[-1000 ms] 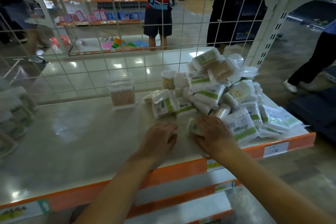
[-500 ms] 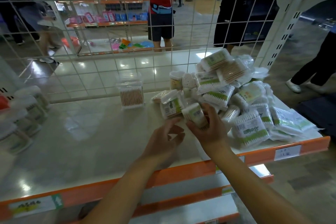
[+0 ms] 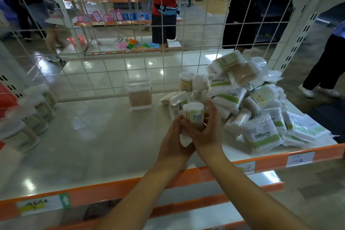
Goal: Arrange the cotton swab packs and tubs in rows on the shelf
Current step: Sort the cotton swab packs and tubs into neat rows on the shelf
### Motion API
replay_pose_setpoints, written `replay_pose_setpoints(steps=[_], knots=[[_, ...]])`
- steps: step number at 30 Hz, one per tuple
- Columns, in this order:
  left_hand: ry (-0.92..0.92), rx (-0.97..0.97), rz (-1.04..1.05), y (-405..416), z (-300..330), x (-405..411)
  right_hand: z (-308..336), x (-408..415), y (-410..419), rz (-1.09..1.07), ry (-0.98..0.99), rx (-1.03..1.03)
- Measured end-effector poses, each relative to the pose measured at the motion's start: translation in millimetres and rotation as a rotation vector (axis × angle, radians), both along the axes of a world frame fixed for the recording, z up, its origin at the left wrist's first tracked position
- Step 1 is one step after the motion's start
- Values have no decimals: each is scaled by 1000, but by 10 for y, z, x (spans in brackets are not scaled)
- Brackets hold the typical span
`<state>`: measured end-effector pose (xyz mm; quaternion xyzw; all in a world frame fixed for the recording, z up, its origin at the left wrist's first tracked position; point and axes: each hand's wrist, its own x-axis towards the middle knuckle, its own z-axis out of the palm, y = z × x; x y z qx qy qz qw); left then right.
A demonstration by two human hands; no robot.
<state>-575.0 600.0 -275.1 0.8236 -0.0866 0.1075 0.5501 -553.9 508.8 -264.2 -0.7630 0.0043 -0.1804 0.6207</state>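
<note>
Centrally, just right of the frame's middle, a small cotton swab tub [image 3: 194, 115] with a barcode label is held above the shelf [image 3: 97, 147] by both hands at once. It is gripped by the right hand [image 3: 206, 133], whose fingers are curled around its right side and underside, and by the left hand [image 3: 172, 144], whose fingertips are pressed against its left side. A second white piece is seen low between the two palms, but what it is cannot be told. To the right of the hands, a loose heap of cotton swab packs [image 3: 248, 102] is piled across the right part of the shelf, reaching up against the wire mesh back [image 3: 112, 65]; several packs are marked with green print. At the heap's upper left edge, two small tubs [image 3: 193, 83] are stood upright close together. Further left, near the mesh and apart from the heap, a clear box of wooden-stick swabs [image 3: 140, 93] is set upright. Along the left edge of the frame, a blurred row of round tubs [image 3: 31, 115] is lined up on the shelf. An orange front rail [image 3: 130, 188] with paper price tags is run along the near edge.
</note>
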Motion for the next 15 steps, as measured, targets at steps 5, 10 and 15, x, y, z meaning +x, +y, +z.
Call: replay_pose_setpoints(steps=[5,10,15], knots=[[-31,60,-25,72,-28,35,57,11,-37,0,3,65],[-120,77,-58,257,64,116,117,63,-191,147,84,247],[-169,12,14,353,170,141,242,-19,-224,174,348,658]])
